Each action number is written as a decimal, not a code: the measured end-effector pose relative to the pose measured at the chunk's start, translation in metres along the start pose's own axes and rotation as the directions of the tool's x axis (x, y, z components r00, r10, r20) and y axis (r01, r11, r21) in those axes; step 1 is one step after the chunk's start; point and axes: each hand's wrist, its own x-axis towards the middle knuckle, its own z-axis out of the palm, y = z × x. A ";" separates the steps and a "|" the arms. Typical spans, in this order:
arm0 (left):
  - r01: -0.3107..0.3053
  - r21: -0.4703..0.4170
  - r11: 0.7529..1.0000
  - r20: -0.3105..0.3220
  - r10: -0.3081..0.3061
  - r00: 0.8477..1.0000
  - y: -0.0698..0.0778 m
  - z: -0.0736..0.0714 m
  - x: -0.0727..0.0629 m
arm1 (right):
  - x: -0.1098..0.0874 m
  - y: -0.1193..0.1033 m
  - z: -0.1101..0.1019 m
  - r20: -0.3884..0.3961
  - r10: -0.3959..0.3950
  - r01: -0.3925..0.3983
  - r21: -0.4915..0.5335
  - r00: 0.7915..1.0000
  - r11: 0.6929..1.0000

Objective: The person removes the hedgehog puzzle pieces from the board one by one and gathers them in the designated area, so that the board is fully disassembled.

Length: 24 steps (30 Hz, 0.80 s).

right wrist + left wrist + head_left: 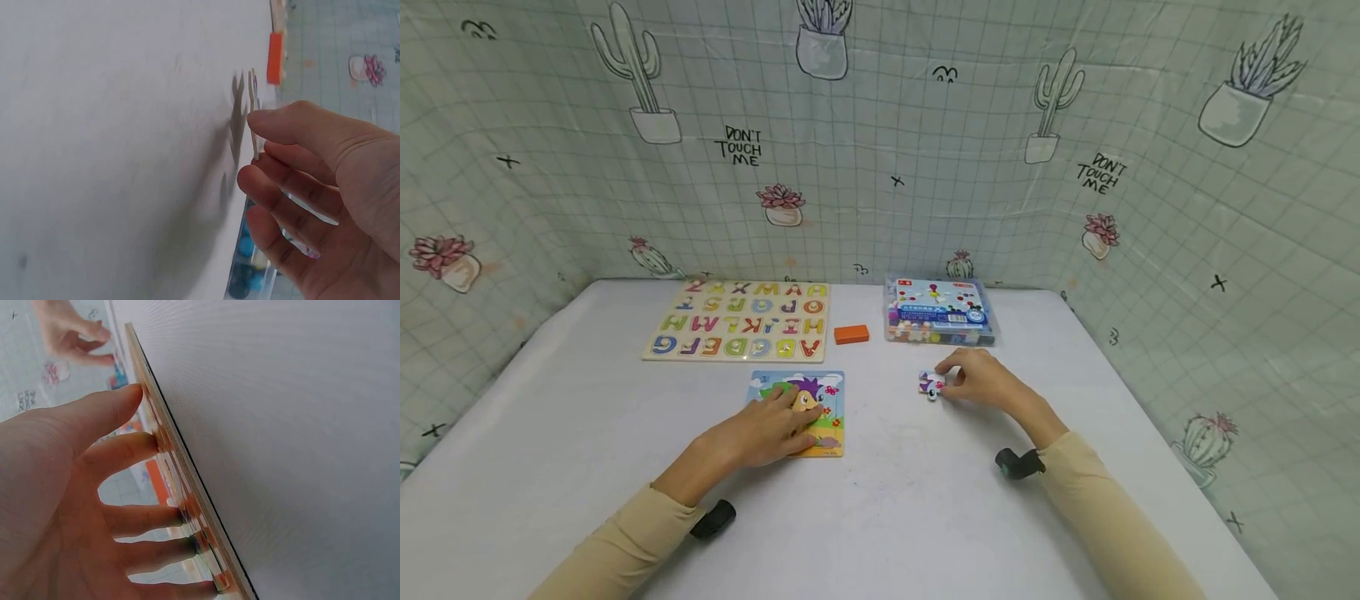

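Note:
A hedgehog jigsaw puzzle (831, 404) in bright colours lies on the white table, left of the middle. My left hand (772, 429) rests on it with spread fingers; in the left wrist view the fingertips (128, 400) press the top face of the thin wooden puzzle board (172, 440). My right hand (981, 379) pinches a small puzzle piece (931, 384), purple and white with an eye printed on it. Seen edge-on in the right wrist view, the piece (253, 94) is held between thumb and forefinger, its shadow falling on the table beside it.
Behind the puzzle lies a wooden alphabet board (741, 321) with colourful letters. An orange block (852, 334) sits to its right. Further right stands a clear plastic box (940, 312) of small coloured parts. A printed cloth (865, 150) hangs around the table.

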 end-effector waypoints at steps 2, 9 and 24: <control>-0.001 0.001 1.000 -0.002 0.001 1.000 -0.001 0.000 0.000 | -0.005 0.006 -0.003 -0.008 0.001 -0.001 0.004 1.000 1.000; 0.004 -0.014 1.000 0.010 -0.004 1.000 0.001 0.000 0.000 | -0.019 0.025 -0.008 -0.028 0.004 -0.004 0.006 1.000 1.000; -0.022 0.016 1.000 0.008 0.022 1.000 -0.002 -0.001 -0.001 | -0.032 0.042 -0.014 -0.030 0.015 -0.016 -0.041 0.999 0.999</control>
